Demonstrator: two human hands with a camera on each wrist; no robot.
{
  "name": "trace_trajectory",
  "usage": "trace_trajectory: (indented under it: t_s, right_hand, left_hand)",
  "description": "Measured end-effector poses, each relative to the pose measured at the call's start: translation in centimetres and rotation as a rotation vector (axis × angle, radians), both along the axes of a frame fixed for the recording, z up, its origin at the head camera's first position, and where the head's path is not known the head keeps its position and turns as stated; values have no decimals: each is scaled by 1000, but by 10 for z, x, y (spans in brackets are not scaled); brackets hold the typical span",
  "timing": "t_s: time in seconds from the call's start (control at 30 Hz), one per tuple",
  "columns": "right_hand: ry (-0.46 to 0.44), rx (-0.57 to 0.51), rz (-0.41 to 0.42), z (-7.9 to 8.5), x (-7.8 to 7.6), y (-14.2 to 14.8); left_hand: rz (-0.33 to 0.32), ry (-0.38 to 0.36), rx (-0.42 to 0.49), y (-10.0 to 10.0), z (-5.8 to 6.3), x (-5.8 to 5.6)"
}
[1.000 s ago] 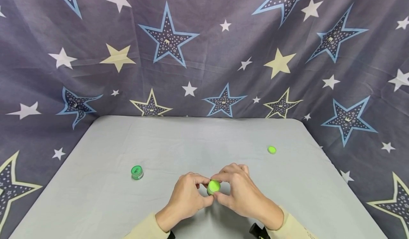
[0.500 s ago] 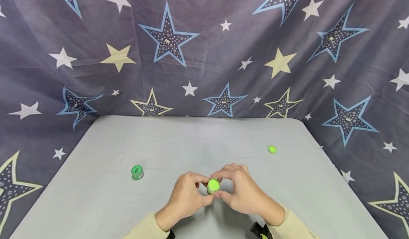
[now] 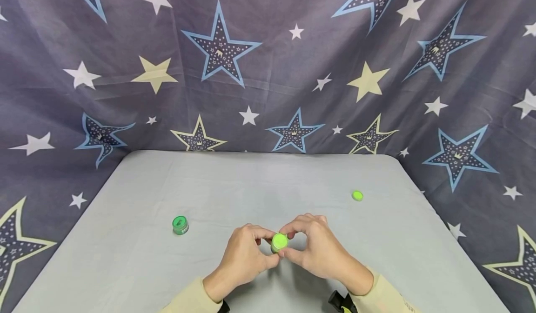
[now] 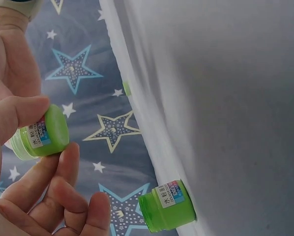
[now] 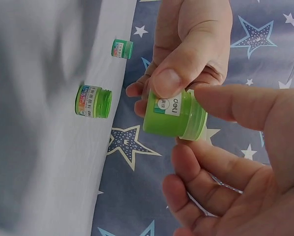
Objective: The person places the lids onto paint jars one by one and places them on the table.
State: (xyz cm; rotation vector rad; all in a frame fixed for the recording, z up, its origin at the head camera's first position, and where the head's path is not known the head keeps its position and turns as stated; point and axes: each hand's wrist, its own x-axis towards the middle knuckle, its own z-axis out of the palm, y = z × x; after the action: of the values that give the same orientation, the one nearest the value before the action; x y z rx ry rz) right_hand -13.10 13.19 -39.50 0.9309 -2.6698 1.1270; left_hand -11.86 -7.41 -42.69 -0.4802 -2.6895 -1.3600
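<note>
Pinching a green jar (image 5: 172, 119) labelled "deli", left hand (image 3: 246, 253) and right hand (image 3: 316, 248) curl their fingers (image 5: 186, 161) round it.

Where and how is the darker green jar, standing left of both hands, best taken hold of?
Probably pinch the darker green jar by opposite faces of its round side wall, with the left hand coming from the right, once free of the held jar. It stands upright, apart from other things, and that hand is nearer.
</note>
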Motion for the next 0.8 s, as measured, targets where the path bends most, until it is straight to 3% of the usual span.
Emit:
trace_trajectory:
  t_s: [0.43,0.8]
  right_hand:
    - [104,32,-89,-5,3,-5]
    - [124,52,-153,-7,5,-10]
  left_hand:
    - [-8,37,20,1,0,0]
    - [3,57,21,1,-1,0]
